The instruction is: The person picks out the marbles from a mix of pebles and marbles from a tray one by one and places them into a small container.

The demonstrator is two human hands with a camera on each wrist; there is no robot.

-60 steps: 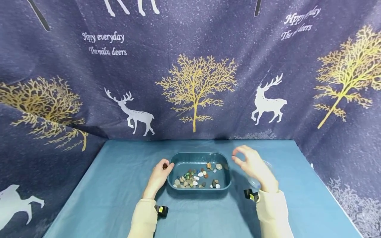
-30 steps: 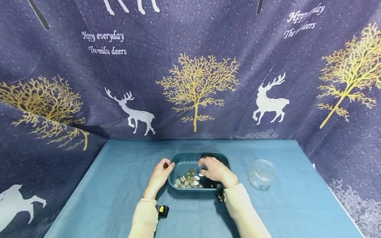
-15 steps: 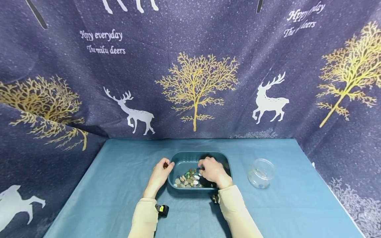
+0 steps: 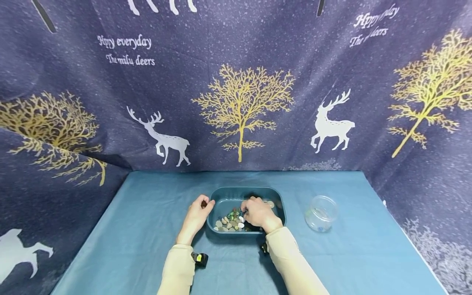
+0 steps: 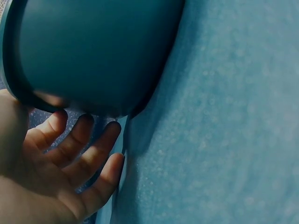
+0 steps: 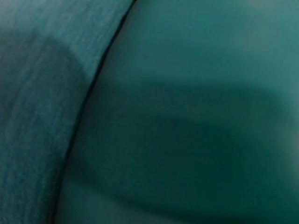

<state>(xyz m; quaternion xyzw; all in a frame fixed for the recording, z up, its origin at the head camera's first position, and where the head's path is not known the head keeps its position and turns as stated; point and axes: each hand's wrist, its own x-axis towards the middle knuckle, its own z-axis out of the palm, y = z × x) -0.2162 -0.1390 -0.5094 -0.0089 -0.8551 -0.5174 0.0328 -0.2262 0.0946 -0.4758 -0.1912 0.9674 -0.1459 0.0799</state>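
In the head view my right hand (image 4: 258, 213) reaches into the dark teal basin (image 4: 221, 191), fingers bent down over the pebbles and marbles. Blue marbles and a white pebble (image 4: 241, 225) lie close by its fingertips; I cannot tell whether it pinches one. My left hand (image 4: 197, 213) holds the basin's left rim between thumb and index finger. In the left wrist view the left hand's other fingers (image 5: 100, 154) curve loosely outside the basin wall (image 5: 93, 56). The right wrist view is blurred, filled by the basin's outer wall (image 6: 187, 140), with no hand visible.
A clear round jar (image 4: 321, 213) stands right of the basin, a blue marble (image 4: 321, 228) at its bottom. Grey and tan pebbles (image 4: 229, 225) gather at the basin's front left. A teal cloth (image 4: 147, 213) covers the table, up to a deer-patterned curtain (image 4: 158, 102).
My right hand has gone from beside the jar leftward into the basin, then shifted slightly further left among the stones. The left hand has stayed at the rim.
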